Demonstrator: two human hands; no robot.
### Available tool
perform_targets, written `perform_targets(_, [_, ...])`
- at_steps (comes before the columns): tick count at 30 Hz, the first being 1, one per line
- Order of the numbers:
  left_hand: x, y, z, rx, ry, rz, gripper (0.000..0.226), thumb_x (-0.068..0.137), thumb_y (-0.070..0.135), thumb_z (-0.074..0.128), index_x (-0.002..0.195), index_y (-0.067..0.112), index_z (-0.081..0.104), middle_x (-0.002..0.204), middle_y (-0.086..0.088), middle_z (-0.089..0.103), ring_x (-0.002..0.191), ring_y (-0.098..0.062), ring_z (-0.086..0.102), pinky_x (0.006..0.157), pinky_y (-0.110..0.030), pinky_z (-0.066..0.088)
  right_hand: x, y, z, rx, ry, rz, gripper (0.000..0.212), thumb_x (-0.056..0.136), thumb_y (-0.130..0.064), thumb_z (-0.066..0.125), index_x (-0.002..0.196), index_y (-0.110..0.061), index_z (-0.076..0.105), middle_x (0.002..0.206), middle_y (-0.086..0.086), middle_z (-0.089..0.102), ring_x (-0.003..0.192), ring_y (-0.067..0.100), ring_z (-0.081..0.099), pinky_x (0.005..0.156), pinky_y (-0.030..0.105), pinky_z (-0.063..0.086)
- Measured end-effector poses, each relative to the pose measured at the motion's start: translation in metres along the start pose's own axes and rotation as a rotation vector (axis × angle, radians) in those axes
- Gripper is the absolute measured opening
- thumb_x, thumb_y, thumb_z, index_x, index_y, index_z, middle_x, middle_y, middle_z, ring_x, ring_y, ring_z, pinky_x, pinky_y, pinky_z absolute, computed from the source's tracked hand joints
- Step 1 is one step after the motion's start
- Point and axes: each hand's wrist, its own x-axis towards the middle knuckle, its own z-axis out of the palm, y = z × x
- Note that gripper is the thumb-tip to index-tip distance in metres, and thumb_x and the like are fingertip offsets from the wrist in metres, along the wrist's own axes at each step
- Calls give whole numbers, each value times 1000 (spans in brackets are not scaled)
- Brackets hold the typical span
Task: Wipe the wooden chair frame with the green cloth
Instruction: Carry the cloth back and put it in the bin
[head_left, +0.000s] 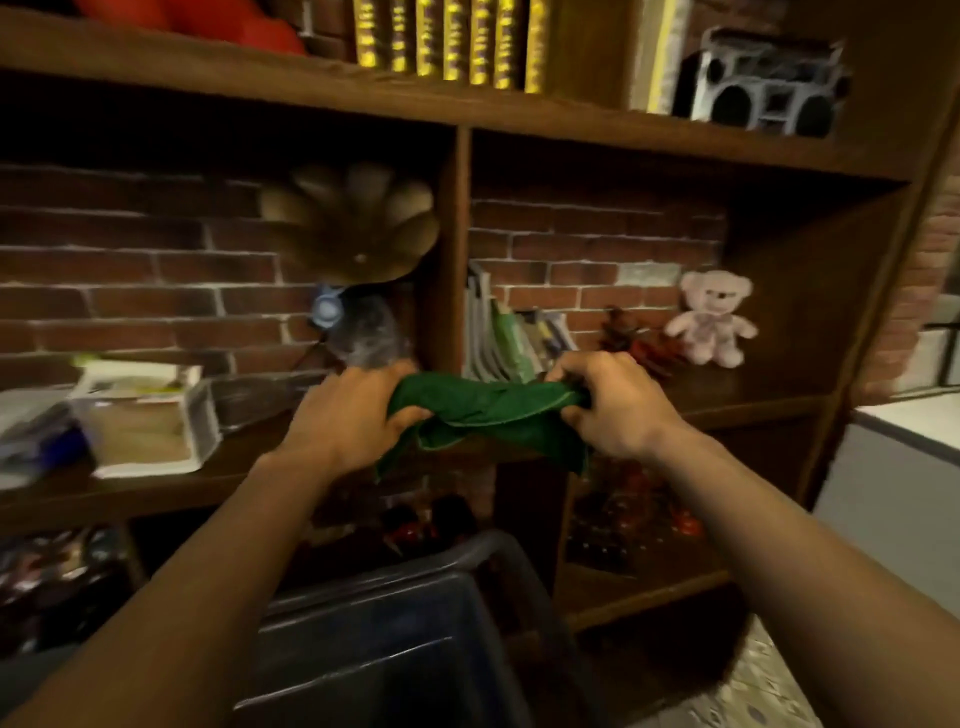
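A green cloth (485, 415) hangs bunched between both my hands in front of a wooden shelf unit. My left hand (347, 421) grips its left end and my right hand (610, 402) grips its right end. Folds of the cloth droop below my hands. No wooden chair frame shows in the head view.
The dark wooden shelf unit (457, 244) stands against a brick wall. It holds a gramophone horn (353, 223), a pink teddy bear (711, 319), leaning books (506, 340), a white box (145, 415) and a boombox (763, 83). A dark plastic bin (395, 634) sits below my arms.
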Motion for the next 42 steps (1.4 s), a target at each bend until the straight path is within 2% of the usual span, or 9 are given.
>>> perform_targets(10, [-66,-146,29,47,-21,-219,35,89,53,62,115,30,57,99,-8,72,92,-36,67,68,-41,51,69,-86,140,62,-143,-145,23,81,-18,73,87,-33,57,94,-1,67,97,30,62,73,40,50])
perform_targets(13, [-82,-163,59,52,-109,-279,41,89,54,60,123,33,53,109,-8,70,99,-35,66,76,-44,54,70,-85,180,52,-207,-155,26,80,-17,73,95,-35,61,104,1,68,103,30,63,77,41,52])
perform_targets(18, [-111,-174,124,55,-280,-398,46,91,56,56,132,37,48,121,-5,67,107,-33,65,86,-45,52,61,-66,251,77,-344,-136,29,80,-16,72,97,-36,61,108,-2,68,106,27,64,84,39,51])
perform_targets(23, [-155,-172,204,-3,-433,-500,48,91,53,57,135,38,47,128,-3,64,111,-29,62,87,-40,49,26,-36,333,79,-533,-119,30,84,-13,69,100,-36,59,108,-4,67,103,25,64,83,40,52])
perform_targets(28, [-218,-158,288,85,-658,-577,52,92,54,49,142,39,41,133,-3,62,115,-30,62,90,-39,47,-36,-5,411,59,-644,-104,36,84,-16,68,114,-33,58,121,-3,63,110,28,62,85,40,50])
perform_targets(34, [-277,-133,339,13,-837,-613,51,90,43,54,139,43,41,132,4,62,113,-26,63,87,-37,48,-110,12,475,-13,-830,-78,37,86,-15,62,119,-33,56,123,-2,57,114,27,57,83,39,52])
perform_targets(36, [-290,-127,348,-22,-859,-627,49,94,40,49,142,45,40,146,6,52,121,-25,59,92,-37,49,-126,13,486,-27,-914,-88,41,87,-14,61,124,-32,56,129,-1,54,119,28,53,88,41,52])
perform_targets(38, [-301,-123,354,-57,-916,-637,53,98,37,45,149,46,32,162,9,27,137,-24,45,100,-38,46,-136,13,492,-39,-1013,-99,45,89,-16,60,131,-31,54,136,0,49,126,29,47,94,42,50])
perform_targets(42, [-313,-119,356,-103,-986,-593,65,98,42,47,155,41,17,168,9,6,151,-17,17,110,-38,38,-144,14,490,-46,-1089,-148,54,88,-29,66,139,-28,49,146,2,41,134,32,39,100,44,48])
